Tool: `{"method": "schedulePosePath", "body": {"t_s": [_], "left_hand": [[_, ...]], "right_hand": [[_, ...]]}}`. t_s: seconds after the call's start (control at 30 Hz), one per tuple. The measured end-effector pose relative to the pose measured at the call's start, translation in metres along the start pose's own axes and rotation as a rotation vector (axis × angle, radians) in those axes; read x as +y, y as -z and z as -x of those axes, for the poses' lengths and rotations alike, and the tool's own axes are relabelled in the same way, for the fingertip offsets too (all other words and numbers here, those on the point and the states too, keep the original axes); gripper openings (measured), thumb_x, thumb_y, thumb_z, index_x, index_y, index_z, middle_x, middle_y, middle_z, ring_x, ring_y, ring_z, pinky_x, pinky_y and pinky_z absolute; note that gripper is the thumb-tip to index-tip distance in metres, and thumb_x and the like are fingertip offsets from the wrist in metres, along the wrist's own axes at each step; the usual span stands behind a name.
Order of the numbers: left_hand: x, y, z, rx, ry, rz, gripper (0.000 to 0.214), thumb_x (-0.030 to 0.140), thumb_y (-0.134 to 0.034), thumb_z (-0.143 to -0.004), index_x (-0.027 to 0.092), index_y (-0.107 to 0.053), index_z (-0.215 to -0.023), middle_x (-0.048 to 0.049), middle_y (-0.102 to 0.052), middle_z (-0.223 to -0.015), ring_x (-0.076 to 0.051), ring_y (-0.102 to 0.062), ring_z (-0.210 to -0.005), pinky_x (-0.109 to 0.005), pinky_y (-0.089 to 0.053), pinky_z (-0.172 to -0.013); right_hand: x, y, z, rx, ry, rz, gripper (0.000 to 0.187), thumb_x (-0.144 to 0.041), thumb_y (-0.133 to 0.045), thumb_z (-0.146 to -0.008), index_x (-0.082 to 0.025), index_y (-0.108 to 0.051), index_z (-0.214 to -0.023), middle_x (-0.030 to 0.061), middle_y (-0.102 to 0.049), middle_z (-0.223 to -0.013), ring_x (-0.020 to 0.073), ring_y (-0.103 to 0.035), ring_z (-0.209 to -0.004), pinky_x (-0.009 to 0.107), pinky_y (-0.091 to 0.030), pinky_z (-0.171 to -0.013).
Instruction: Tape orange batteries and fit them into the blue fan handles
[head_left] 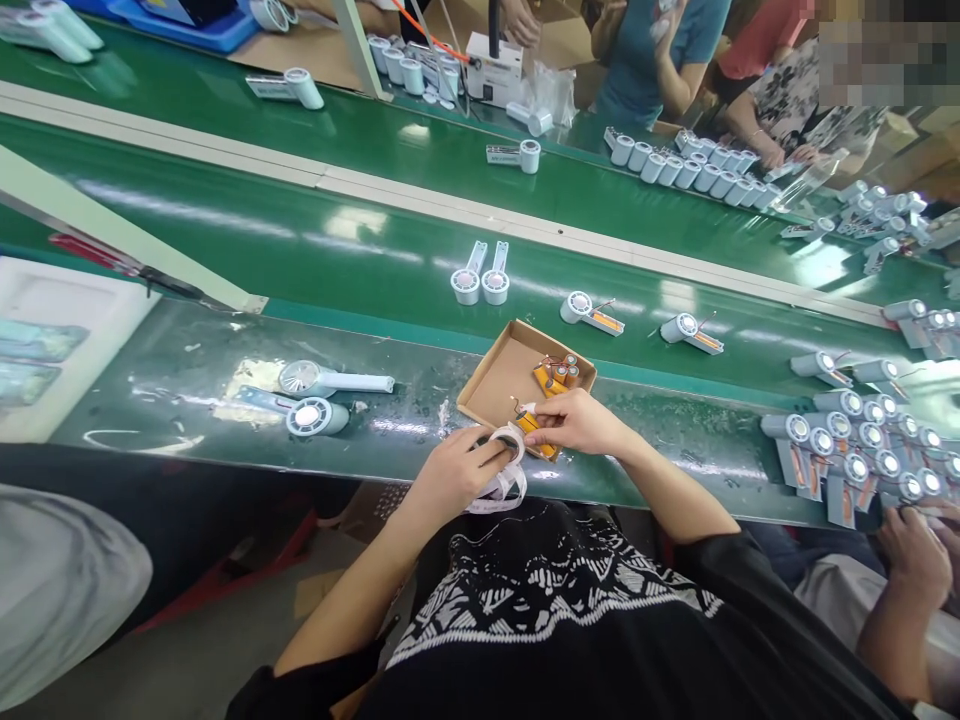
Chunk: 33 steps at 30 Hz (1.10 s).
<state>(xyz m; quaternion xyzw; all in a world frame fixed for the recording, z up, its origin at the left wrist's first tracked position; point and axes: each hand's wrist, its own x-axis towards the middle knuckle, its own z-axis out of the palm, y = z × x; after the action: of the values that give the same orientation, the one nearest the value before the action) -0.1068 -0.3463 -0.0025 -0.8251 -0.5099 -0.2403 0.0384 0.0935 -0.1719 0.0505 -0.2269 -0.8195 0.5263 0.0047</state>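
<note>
My left hand point(455, 468) is closed around a white roll of tape or labels point(504, 470), with a loose strip hanging below it. My right hand point(574, 420) pinches an orange battery pack point(537, 424) with thin wires, held at the near edge of a shallow cardboard box point(495, 372). More orange battery packs point(556, 375) lie in the far corner of that box. Both hands meet just above the green bench edge in front of my dark patterned shirt.
Two white handheld fan bodies point(322, 395) lie to the left on the bench. Other fan parts point(480, 280) ride the green conveyor point(300, 240). Several fans are grouped at the right point(862, 440) by another person's hand point(916, 550). People work across the line.
</note>
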Motion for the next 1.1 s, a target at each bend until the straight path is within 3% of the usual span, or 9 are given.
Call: {"method": "schedulePosePath", "body": {"t_s": [0.1,0.2,0.37,0.5,0.67,0.8,0.93,1.03,1.1], "left_hand": [[0.001,0.005,-0.010,-0.022,-0.067,-0.056,0.012,0.017,-0.062,-0.105,0.017,-0.073,-0.109,-0.0065,-0.077,-0.105,-0.023,-0.066,-0.095,-0.038,-0.052,-0.080],[0.003,0.008,-0.021,-0.030,-0.096,-0.125,0.016,0.014,-0.059,-0.105,0.017,-0.073,-0.112,-0.0069,-0.076,-0.102,-0.022,-0.063,-0.085,-0.037,-0.049,-0.073],[0.005,0.000,-0.038,0.013,-0.041,-0.176,0.019,0.012,-0.054,-0.104,0.015,-0.072,-0.111,-0.0056,-0.069,-0.083,-0.020,-0.058,-0.071,-0.035,-0.043,-0.062],[0.005,-0.008,-0.052,0.090,0.020,-0.201,0.017,0.014,-0.056,-0.105,0.014,-0.072,-0.112,-0.0050,-0.068,-0.079,-0.019,-0.060,-0.066,-0.035,-0.041,-0.059],[0.015,-0.016,-0.061,0.195,0.100,-0.169,0.013,0.016,-0.059,-0.105,0.017,-0.071,-0.109,-0.0039,-0.068,-0.075,-0.017,-0.060,-0.061,-0.036,-0.037,-0.057],[0.017,-0.029,-0.059,0.116,0.058,-0.025,0.015,0.018,-0.059,-0.106,0.018,-0.072,-0.113,-0.0040,-0.070,-0.077,-0.019,-0.064,-0.067,-0.036,-0.041,-0.059],[-0.019,-0.036,-0.057,-0.101,0.225,0.063,0.016,0.030,-0.066,-0.103,0.022,-0.076,-0.114,-0.0064,-0.080,-0.096,-0.022,-0.073,-0.083,-0.034,-0.049,-0.067],[-0.063,-0.033,-0.075,-0.303,0.336,0.215,0.023,0.047,-0.069,-0.101,0.031,-0.081,-0.111,-0.0006,-0.083,-0.109,-0.022,-0.075,-0.096,-0.031,-0.052,-0.077],[-0.092,-0.033,-0.104,-0.331,0.447,0.229,0.033,0.052,-0.057,-0.107,0.031,-0.082,-0.108,-0.0001,-0.082,-0.112,-0.023,-0.074,-0.100,-0.032,-0.051,-0.083]], "right_hand": [[0.002,0.001,-0.001,-0.066,-0.004,0.046,0.060,-0.066,-0.072,-0.091,-0.019,-0.051,-0.061,-0.0057,-0.052,-0.055,0.0093,-0.044,-0.056,0.025,-0.034,-0.057],[0.009,0.002,-0.002,-0.017,-0.077,-0.046,0.054,-0.065,-0.076,-0.087,-0.017,-0.062,-0.067,-0.0045,-0.058,-0.060,0.0097,-0.048,-0.058,0.024,-0.037,-0.057],[0.021,-0.006,-0.012,0.456,-0.177,-0.500,0.055,-0.067,-0.086,-0.073,-0.017,-0.077,-0.094,0.0028,-0.077,-0.082,0.0177,-0.069,-0.075,0.029,-0.056,-0.070],[0.020,-0.037,-0.018,0.877,-0.126,-0.748,0.061,-0.063,-0.087,-0.072,-0.019,-0.074,-0.113,0.0101,-0.082,-0.110,0.0267,-0.078,-0.103,0.038,-0.064,-0.092],[0.022,-0.066,-0.016,1.061,-0.076,-0.850,0.059,-0.053,-0.088,-0.074,-0.021,-0.069,-0.119,0.0117,-0.080,-0.118,0.0259,-0.078,-0.100,0.039,-0.066,-0.090],[0.039,-0.012,-0.014,1.167,-0.002,-0.777,0.050,-0.055,-0.082,-0.080,-0.023,-0.067,-0.116,0.0092,-0.078,-0.111,0.0225,-0.077,-0.095,0.038,-0.067,-0.087],[0.056,0.053,0.000,1.367,0.154,-0.781,0.061,-0.053,-0.083,-0.080,-0.029,-0.062,-0.132,0.0023,-0.073,-0.113,0.0159,-0.075,-0.097,0.030,-0.065,-0.087],[0.067,0.055,0.014,1.332,0.132,-0.787,0.073,-0.046,-0.091,-0.073,-0.032,-0.060,-0.138,0.0004,-0.075,-0.105,0.0150,-0.073,-0.086,0.029,-0.065,-0.077],[0.074,0.042,0.018,1.338,0.105,-0.763,0.070,-0.047,-0.092,-0.071,-0.029,-0.064,-0.133,0.0012,-0.077,-0.100,0.0168,-0.074,-0.083,0.030,-0.064,-0.072]]}}
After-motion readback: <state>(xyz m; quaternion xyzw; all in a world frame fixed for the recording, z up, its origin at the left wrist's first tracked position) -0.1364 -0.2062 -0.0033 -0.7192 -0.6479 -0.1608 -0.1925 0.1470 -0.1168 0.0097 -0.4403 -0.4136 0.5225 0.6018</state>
